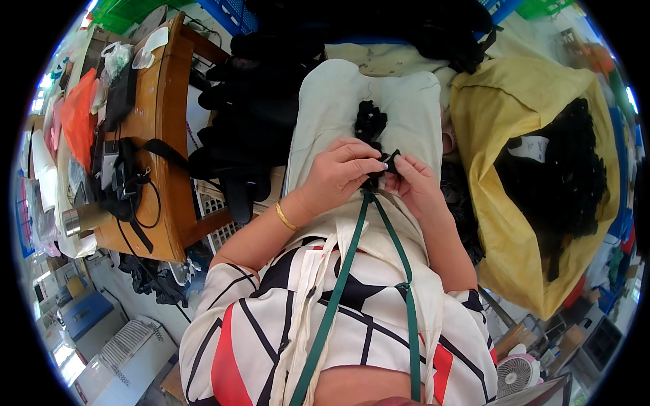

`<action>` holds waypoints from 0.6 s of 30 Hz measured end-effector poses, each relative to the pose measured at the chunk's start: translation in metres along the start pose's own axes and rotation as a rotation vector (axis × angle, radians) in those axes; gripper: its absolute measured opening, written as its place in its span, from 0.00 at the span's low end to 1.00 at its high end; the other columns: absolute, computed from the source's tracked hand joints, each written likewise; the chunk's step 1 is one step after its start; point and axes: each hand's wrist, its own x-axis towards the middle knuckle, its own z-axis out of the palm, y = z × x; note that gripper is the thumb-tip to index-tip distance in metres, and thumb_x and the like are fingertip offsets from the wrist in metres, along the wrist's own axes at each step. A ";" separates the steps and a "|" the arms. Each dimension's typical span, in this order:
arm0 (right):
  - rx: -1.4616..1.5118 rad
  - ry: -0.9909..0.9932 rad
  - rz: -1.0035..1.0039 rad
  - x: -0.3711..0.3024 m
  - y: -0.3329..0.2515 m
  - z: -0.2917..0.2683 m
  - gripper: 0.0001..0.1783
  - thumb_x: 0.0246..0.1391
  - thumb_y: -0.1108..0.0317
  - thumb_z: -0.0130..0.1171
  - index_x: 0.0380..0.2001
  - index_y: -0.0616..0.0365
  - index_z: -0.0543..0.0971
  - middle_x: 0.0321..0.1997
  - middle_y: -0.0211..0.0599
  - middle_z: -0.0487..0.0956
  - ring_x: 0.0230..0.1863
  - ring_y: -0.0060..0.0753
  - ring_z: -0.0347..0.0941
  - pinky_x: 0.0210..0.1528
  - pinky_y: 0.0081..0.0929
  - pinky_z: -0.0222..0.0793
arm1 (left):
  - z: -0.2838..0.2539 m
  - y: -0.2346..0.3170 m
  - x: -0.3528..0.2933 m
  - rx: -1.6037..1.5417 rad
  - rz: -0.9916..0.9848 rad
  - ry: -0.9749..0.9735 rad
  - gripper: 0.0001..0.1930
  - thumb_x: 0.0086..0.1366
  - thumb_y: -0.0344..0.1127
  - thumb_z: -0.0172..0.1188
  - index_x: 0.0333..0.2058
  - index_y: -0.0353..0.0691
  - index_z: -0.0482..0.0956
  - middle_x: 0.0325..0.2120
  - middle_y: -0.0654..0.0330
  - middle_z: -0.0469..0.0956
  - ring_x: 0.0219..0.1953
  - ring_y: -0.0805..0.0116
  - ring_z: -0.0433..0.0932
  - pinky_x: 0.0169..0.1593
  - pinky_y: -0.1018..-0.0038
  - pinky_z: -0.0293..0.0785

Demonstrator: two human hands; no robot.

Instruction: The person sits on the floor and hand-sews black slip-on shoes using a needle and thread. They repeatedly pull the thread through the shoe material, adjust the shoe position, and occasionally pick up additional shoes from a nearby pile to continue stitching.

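Observation:
Over my lap, which a cream cloth (pixel 325 101) covers, both hands meet around a small black fabric piece (pixel 391 162). My left hand (pixel 342 168) pinches it from the left, thumb and forefinger together; a tiny light spot shows at their tips. From the right, my right hand (pixel 414 181) grips the same piece between thumb and fingers. A bunch of similar black pieces (pixel 370 120) lies on the cloth just beyond. Two lengths of green cord (pixel 349 277) run down from my neck to below my hands, where their lower end is hidden by black material.
To the right stands an open yellow sack (pixel 491 183) filled with black pieces. A wooden table (pixel 172 108) with bags, straps and a cable is on the left. Stacked black items (pixel 250 115) lie between it and my lap. A small fan (pixel 518 372) sits at lower right.

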 end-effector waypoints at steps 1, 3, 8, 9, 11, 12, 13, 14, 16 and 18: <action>-0.126 0.022 -0.076 0.002 0.002 0.000 0.13 0.67 0.63 0.52 0.41 0.62 0.80 0.30 0.29 0.78 0.31 0.21 0.71 0.37 0.21 0.70 | -0.001 0.001 -0.001 0.013 -0.004 0.001 0.15 0.55 0.19 0.62 0.40 0.43 0.83 0.39 0.58 0.81 0.42 0.58 0.78 0.45 0.69 0.75; -0.295 0.072 -0.184 0.004 0.004 0.004 0.10 0.65 0.68 0.54 0.42 0.61 0.81 0.31 0.28 0.77 0.31 0.19 0.70 0.37 0.19 0.68 | 0.003 0.007 -0.005 -0.269 -0.330 0.128 0.11 0.56 0.22 0.63 0.38 0.42 0.83 0.39 0.59 0.81 0.43 0.60 0.78 0.46 0.70 0.74; -0.750 0.105 -0.453 0.001 0.015 0.004 0.08 0.60 0.74 0.59 0.42 0.60 0.81 0.30 0.27 0.75 0.33 0.19 0.69 0.37 0.18 0.65 | -0.015 0.005 0.000 -0.454 -0.708 -0.221 0.09 0.59 0.26 0.65 0.40 0.38 0.82 0.39 0.63 0.81 0.44 0.71 0.76 0.47 0.72 0.72; -0.812 0.112 -0.475 -0.003 0.007 0.018 0.08 0.58 0.76 0.59 0.40 0.60 0.82 0.29 0.28 0.74 0.33 0.19 0.69 0.36 0.18 0.65 | -0.014 0.001 -0.001 -0.442 -0.726 -0.292 0.10 0.59 0.28 0.66 0.40 0.37 0.82 0.38 0.64 0.81 0.43 0.72 0.76 0.46 0.74 0.72; -0.810 0.132 -0.550 -0.004 0.011 0.021 0.07 0.58 0.75 0.59 0.41 0.60 0.81 0.30 0.28 0.74 0.33 0.19 0.69 0.36 0.18 0.65 | -0.012 -0.001 -0.004 -0.445 -0.731 -0.331 0.11 0.60 0.31 0.67 0.41 0.37 0.82 0.35 0.63 0.81 0.39 0.73 0.76 0.43 0.75 0.72; -0.810 0.152 -0.588 -0.005 0.014 0.021 0.07 0.59 0.75 0.59 0.41 0.60 0.81 0.31 0.28 0.74 0.33 0.19 0.69 0.36 0.17 0.64 | -0.009 -0.001 -0.005 -0.465 -0.714 -0.304 0.11 0.61 0.32 0.67 0.41 0.36 0.82 0.33 0.63 0.81 0.37 0.73 0.76 0.41 0.76 0.72; -0.694 0.174 -0.562 -0.006 0.017 0.023 0.07 0.59 0.75 0.59 0.41 0.60 0.81 0.31 0.28 0.74 0.33 0.19 0.69 0.36 0.18 0.65 | -0.007 -0.001 -0.006 -0.484 -0.697 -0.278 0.11 0.61 0.32 0.67 0.41 0.36 0.81 0.31 0.63 0.81 0.35 0.73 0.76 0.39 0.76 0.72; -0.578 0.196 -0.536 -0.007 0.022 0.026 0.07 0.60 0.75 0.58 0.41 0.61 0.80 0.32 0.28 0.74 0.33 0.19 0.69 0.37 0.18 0.66 | -0.006 -0.001 -0.006 -0.429 -0.622 -0.281 0.10 0.61 0.32 0.66 0.40 0.36 0.81 0.31 0.62 0.80 0.35 0.70 0.76 0.39 0.75 0.72; -0.470 0.205 -0.501 -0.009 0.029 0.024 0.07 0.61 0.74 0.57 0.42 0.61 0.80 0.34 0.28 0.75 0.34 0.19 0.70 0.38 0.18 0.67 | -0.006 0.000 -0.007 -0.318 -0.473 -0.284 0.08 0.61 0.30 0.65 0.39 0.37 0.81 0.29 0.60 0.79 0.33 0.66 0.75 0.38 0.72 0.71; -0.481 0.182 -0.485 -0.009 0.034 0.019 0.06 0.63 0.74 0.56 0.42 0.62 0.79 0.36 0.27 0.75 0.36 0.19 0.71 0.40 0.18 0.68 | -0.004 -0.002 -0.010 -0.227 -0.352 -0.285 0.07 0.61 0.28 0.64 0.39 0.37 0.80 0.29 0.59 0.77 0.33 0.60 0.74 0.37 0.69 0.71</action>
